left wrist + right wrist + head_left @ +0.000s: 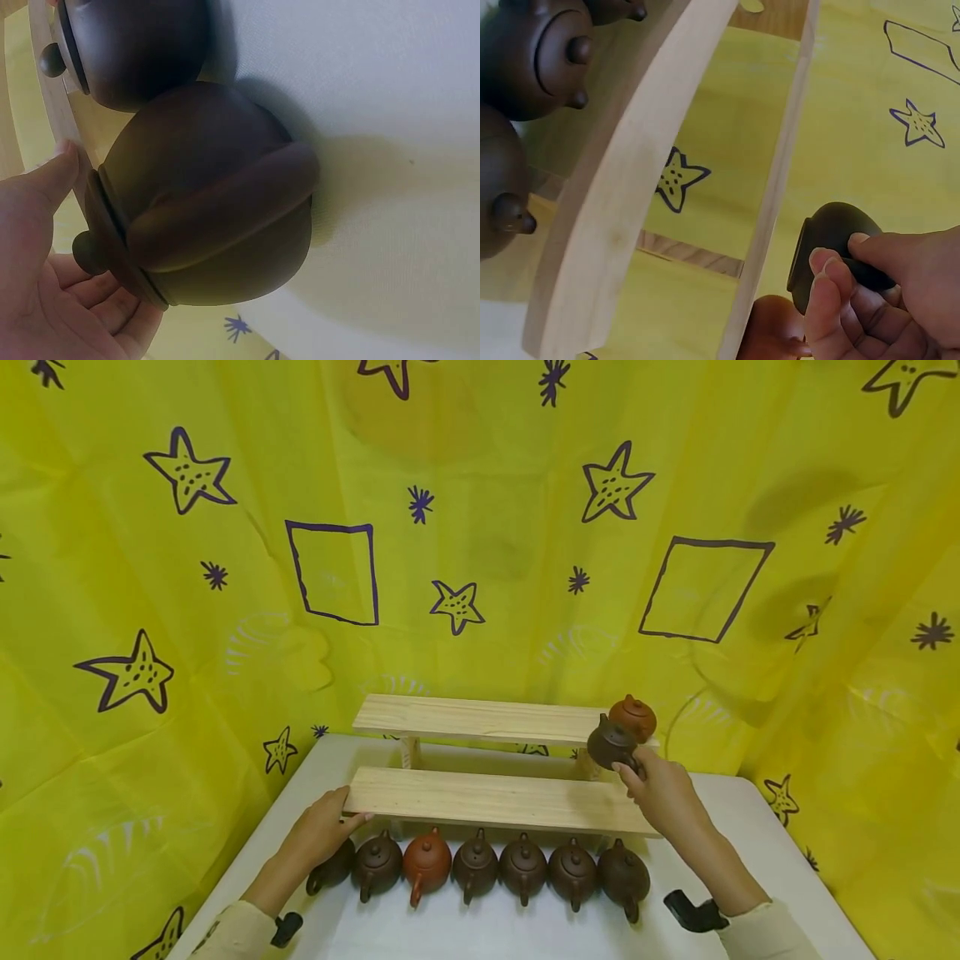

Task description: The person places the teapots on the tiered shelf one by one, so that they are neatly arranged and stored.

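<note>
My right hand [663, 785] grips a small dark brown teapot [609, 745] by its handle, up at the right end of the upper wooden shelf [480, 717]. Thumb and curled fingers close round that handle in the right wrist view. Partly behind the held pot, an orange-red teapot [634, 714] sits on the upper shelf. My left hand [318, 831] touches the left end of the lower wooden shelf [495, 797], thumb along its front edge, fingers relaxed. Just beside it, the leftmost dark teapot [210, 202] is partly hidden by the hand in the head view.
Several lidded teapots stand in a row on the white table [450, 935] before the lower shelf, mostly dark brown, one red [427, 864]. Wooden supports [408, 752] hold up the shelves. A yellow patterned cloth [480, 527] hangs behind and at both sides.
</note>
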`<action>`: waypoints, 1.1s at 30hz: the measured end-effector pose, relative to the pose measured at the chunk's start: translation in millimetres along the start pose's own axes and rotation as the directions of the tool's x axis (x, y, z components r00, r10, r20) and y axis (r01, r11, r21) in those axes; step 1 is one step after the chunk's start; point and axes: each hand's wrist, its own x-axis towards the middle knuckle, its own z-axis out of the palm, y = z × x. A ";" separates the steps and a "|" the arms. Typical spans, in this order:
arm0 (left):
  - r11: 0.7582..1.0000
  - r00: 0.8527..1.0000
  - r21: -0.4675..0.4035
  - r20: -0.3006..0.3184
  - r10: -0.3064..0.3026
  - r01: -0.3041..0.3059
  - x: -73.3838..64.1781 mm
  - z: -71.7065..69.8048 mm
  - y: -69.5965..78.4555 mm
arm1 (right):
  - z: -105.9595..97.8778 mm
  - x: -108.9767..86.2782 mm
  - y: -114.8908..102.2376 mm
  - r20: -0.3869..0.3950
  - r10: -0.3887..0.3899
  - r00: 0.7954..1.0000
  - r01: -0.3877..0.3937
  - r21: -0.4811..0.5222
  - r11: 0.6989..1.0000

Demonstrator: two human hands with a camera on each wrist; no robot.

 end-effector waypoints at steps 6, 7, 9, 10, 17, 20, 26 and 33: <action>1.000 1.000 0.003 0.010 -0.002 0.002 -0.2 1.0 -1.0 | 7.6 21.5 -4.2 -0.011 -0.001 1.000 0.001 0.004 1.000; 1.000 1.000 0.003 0.009 -0.002 0.001 -0.2 1.0 -1.0 | 9.4 24.9 -4.4 -0.011 0.001 1.000 -0.001 0.002 1.000; 1.000 1.000 0.001 0.008 -0.003 0.003 -0.1 0.9 -1.0 | 13.0 30.8 -5.1 -0.013 0.002 1.000 -0.002 -0.005 1.000; 1.000 1.000 0.000 0.007 -0.004 0.004 -0.1 0.8 -1.0 | 14.7 33.4 -5.2 -0.015 0.000 1.000 0.000 -0.009 1.000; 1.000 1.000 0.003 0.007 -0.005 0.005 1.1 1.5 -1.3 | 24.0 46.9 -5.1 -0.043 -0.049 0.998 0.049 -0.018 0.999; 1.000 1.000 0.001 0.008 -0.006 0.006 1.3 1.8 -1.4 | 26.5 52.3 -4.2 -0.051 -0.050 0.997 0.049 -0.028 0.998; 1.000 1.000 0.000 0.002 -0.007 0.007 0.6 1.1 -0.2 | 29.1 63.8 -4.2 -0.049 -0.043 0.998 0.041 -0.041 0.998; 1.000 1.000 -0.003 -0.007 0.002 -0.002 -0.2 0.4 -0.8 | 32.8 73.1 -4.0 -0.049 -0.022 0.999 0.020 -0.034 0.999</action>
